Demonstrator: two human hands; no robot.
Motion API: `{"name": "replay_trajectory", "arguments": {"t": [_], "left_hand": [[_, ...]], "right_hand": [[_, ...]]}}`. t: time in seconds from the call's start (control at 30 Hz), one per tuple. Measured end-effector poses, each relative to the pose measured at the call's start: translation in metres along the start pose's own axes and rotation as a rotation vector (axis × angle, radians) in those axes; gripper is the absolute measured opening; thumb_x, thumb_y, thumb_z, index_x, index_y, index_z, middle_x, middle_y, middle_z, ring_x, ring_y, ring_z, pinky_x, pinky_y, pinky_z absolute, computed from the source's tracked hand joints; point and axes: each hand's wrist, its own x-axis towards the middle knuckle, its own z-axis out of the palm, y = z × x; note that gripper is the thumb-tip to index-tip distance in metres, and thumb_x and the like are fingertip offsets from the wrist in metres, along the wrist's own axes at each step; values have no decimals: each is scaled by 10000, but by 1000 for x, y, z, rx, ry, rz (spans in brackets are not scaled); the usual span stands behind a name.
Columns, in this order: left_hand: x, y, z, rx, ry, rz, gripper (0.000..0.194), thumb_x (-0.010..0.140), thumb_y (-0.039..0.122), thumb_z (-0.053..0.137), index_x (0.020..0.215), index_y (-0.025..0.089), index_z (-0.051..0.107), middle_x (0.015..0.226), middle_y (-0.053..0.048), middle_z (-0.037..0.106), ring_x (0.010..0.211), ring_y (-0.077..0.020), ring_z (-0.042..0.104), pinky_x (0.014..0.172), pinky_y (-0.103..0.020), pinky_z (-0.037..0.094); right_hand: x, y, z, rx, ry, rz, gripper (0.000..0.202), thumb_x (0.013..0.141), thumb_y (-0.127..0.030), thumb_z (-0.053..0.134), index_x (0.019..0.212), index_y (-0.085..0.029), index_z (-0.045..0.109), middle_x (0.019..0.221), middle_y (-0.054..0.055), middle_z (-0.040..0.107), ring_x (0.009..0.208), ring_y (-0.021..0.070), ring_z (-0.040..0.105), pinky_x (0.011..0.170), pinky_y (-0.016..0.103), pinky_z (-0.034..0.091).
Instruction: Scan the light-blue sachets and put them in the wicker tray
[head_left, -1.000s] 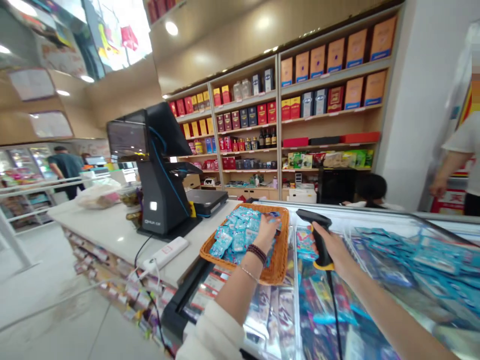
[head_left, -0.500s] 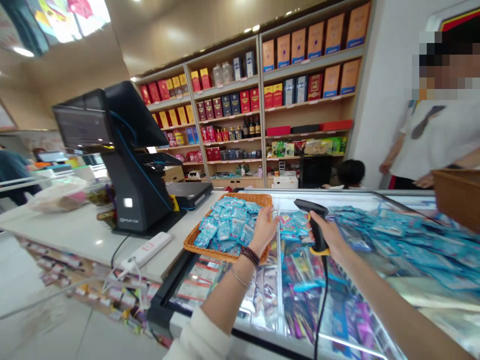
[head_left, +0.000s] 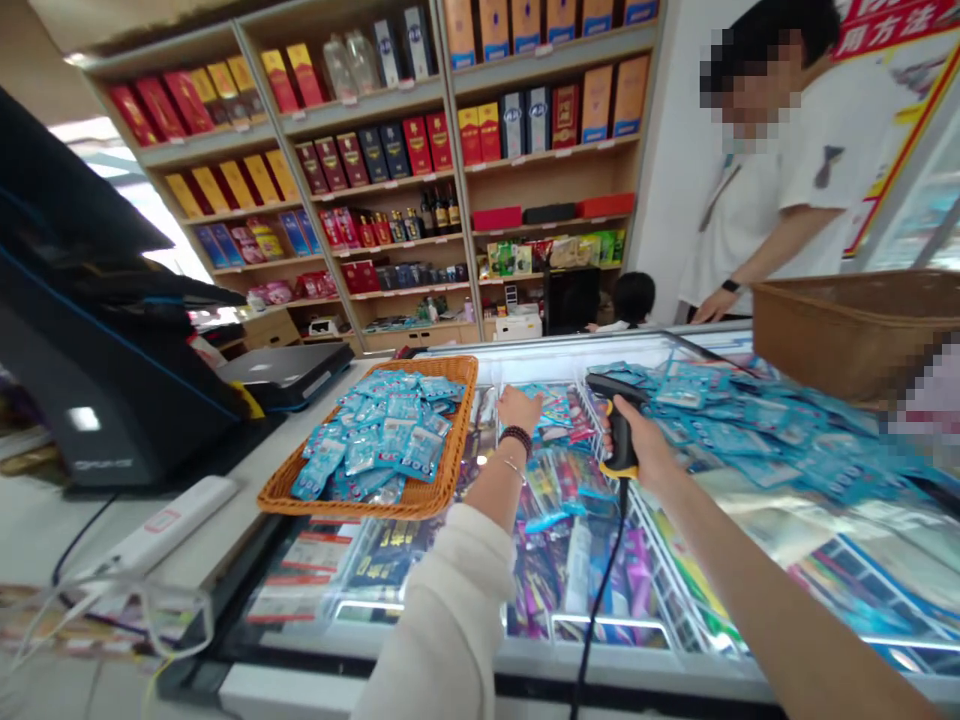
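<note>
My right hand (head_left: 636, 440) grips a black and yellow barcode scanner (head_left: 619, 432) by its handle, with its cable hanging down. Just left of the scanner, my left hand (head_left: 519, 408) reaches over the glass-topped display freezer (head_left: 442, 655). Its fingers point away from me and are mostly hidden behind the back of the hand. Beside its thumb lies a small group of blue packets (head_left: 556, 403). An orange-brown wicker basket (head_left: 463, 425), heaped with similar blue packets (head_left: 386, 430), stands to the left of that hand.
More blue packets (head_left: 765, 425) spread across the right side. A brown bin (head_left: 847, 335) stands behind them, near a person in white (head_left: 810, 190). To the left are a black register (head_left: 112, 380), a flat black device (head_left: 289, 375) and a white power strip (head_left: 165, 525). Shelves of boxes line the back.
My left hand has moved right, from the basket's edge to the small group of packets. The scanner stays in my right hand. The view has turned right, showing more of the brown bin.
</note>
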Motion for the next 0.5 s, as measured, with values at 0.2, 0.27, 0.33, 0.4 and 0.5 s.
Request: {"name": "replay_trajectory", "arguments": {"t": [0.2,0.27,0.33,0.4,0.5], "left_hand": [[12,-6,6,0,12,150,645,704,217,931,1269,141,630,1419,-248,634,1398,-422,566,1151,-514,423],[12,-11,4,-65,19,186,667,699,157,925,1290,165,617,1430,-212,608,1350,-368,606,1137,-475,449],[10,-18,2,-144,60,209,719,686,104,916,1325,209,603,1441,-174,591,1302,-304,632,1113,-421,483],[8,-26,-1,-232,95,205,745,709,80,887,1374,223,583,1384,-149,629,1196,-257,673,1046,-380,525],[4,-38,-3,-377,79,184,566,823,127,796,1356,156,607,1026,-86,734,876,-200,713,865,-344,572]], "right_hand": [[0,4,3,-25,-15,-57,319,888,-457,785,770,-206,629,586,-26,617,403,103,532,361,216,448],[2,7,5,-40,-2,-75,318,884,-461,785,767,-208,631,594,-21,623,401,102,524,358,218,442],[3,11,6,-73,10,-101,309,880,-468,783,776,-215,641,585,-22,617,394,108,518,350,224,434],[3,14,8,-114,0,-113,296,877,-467,784,782,-220,652,572,-22,611,392,118,525,346,231,434],[0,15,8,-174,-53,-114,301,885,-454,778,750,-219,649,557,-12,614,389,123,533,341,231,427]]}}
